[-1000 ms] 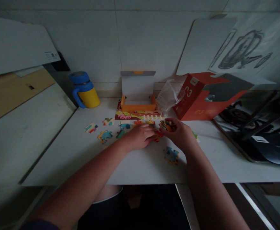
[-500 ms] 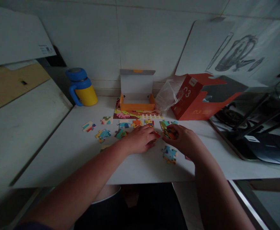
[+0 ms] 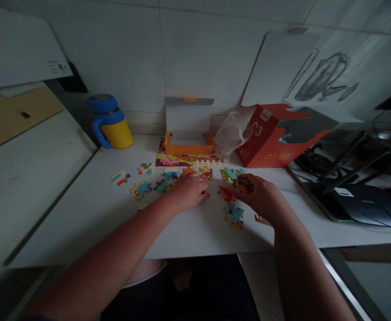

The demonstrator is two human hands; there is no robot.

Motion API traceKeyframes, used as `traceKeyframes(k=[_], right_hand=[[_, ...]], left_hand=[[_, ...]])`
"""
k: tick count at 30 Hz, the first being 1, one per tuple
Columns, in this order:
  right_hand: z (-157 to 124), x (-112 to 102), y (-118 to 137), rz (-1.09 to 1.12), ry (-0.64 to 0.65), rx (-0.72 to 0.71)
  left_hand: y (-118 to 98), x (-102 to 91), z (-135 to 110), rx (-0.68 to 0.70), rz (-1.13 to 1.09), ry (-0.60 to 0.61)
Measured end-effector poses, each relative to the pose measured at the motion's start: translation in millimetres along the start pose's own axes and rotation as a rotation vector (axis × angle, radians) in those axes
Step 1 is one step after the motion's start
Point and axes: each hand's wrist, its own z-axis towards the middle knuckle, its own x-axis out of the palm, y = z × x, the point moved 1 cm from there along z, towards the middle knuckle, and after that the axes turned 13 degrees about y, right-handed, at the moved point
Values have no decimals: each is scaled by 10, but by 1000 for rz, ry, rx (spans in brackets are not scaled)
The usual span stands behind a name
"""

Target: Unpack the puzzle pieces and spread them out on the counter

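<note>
I register one change: the red piece [image 3: 226, 193], at the left hand's fingertips half a second ago, now lies on the table [image 3: 195, 236] right of frame centre, clear of the left hand [image 3: 191, 189]. I judge it set down, leaving the left hand free for another piece. It sits just beside the right hand [image 3: 260, 189]; I cannot confirm contact. The blue piece [image 3: 234, 216] lies below it in the frame.

Pose: I read the left forearm [image 3: 115, 258] as rising from the lower left, palm down, fingers curled, thumb apart; I cannot tell whether they grip anything. The right forearm [image 3: 298, 249] rises from the lower right, fingers and thumb clamped around a stack of puzzle pieces [image 3: 243, 186].
</note>
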Motion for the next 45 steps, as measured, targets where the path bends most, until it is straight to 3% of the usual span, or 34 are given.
traceKeyframes(k=[6,13,26,31,45], right_hand=[[-145,-110,-199,-29,-47,50],[-236,-111,-182,-36,-66,40],[-35,73,77,-29,52,-100],[27,100,92,11,81,-97],[110,157,50,59,26,-105]], left_hand=[[-131,25,39,99,-42,-34],[-380,254,98,267,-48,11],[-264,-18,-19,95,17,60],[-146,-23,-8,60,-5,54],[-97,42,3,62,-37,40]])
